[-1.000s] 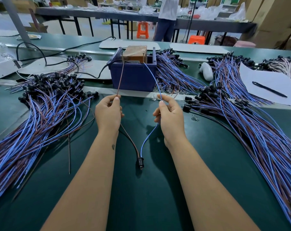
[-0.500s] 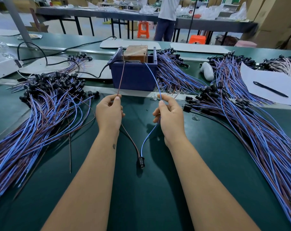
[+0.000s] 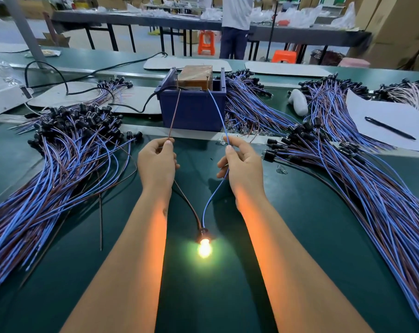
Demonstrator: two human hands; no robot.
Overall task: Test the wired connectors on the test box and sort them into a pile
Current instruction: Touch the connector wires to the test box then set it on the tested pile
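Observation:
My left hand (image 3: 157, 164) pinches the brown wire (image 3: 174, 111) and my right hand (image 3: 242, 164) pinches the blue wire (image 3: 218, 111) of one connector. Both wire ends reach up to the contacts of the test box (image 3: 193, 102), a dark blue bin with a brown block inside. The two wires run back between my forearms to a black socket (image 3: 202, 233) lying on the green table, and its bulb (image 3: 204, 247) glows bright yellow. A large pile of wired connectors (image 3: 59, 159) lies at the left, another pile (image 3: 362, 179) at the right.
A black power cable (image 3: 66, 87) runs from the box to the left. White paper with a black pen (image 3: 390, 128) lies at the far right, near a white tool (image 3: 298, 105). More connectors (image 3: 247, 104) lie behind the box. A person (image 3: 235, 22) stands at a far table.
The bulb at the socket has lit up and throws an orange glow on my forearms. My hands and the wires have kept their places.

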